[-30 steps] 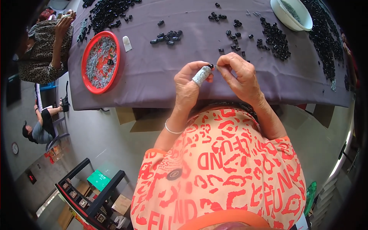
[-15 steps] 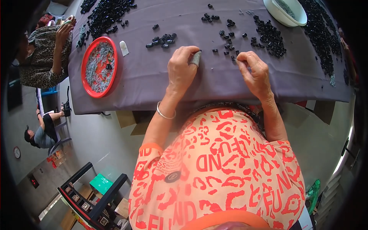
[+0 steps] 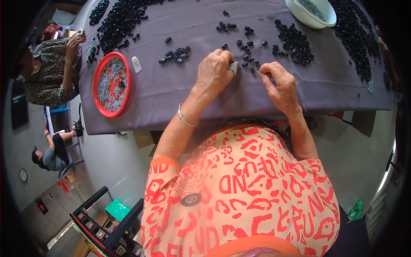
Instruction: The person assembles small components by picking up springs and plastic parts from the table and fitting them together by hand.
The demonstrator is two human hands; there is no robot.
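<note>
My left hand (image 3: 215, 72) is curled above the purple-grey cloth, with a greyish cover (image 3: 233, 67) on its thumb. Whatever its fingers grip is hidden from view. Just beyond its knuckles shows a small black plastic piece (image 3: 224, 46). To the right, my right hand (image 3: 281, 85) pinches thumb and forefinger together; anything between the tips is too small to name. Several loose black pieces (image 3: 245, 58) lie between and beyond the hands. A small cluster of them (image 3: 175, 55) sits left of my left hand, and a larger pile (image 3: 294, 43) is beyond my right.
A red basin (image 3: 96, 88) of thin grey pins stands at left, beside a white tag-like piece (image 3: 136, 64). At far right is a white bowl (image 3: 299, 15). Black heaps (image 3: 122, 21) line both far sides. Another person (image 3: 53, 68) sits at the left edge.
My left hand has moved right, closer to my right hand, which has shifted slightly left and stays pinched. The whole view has tilted a little.
</note>
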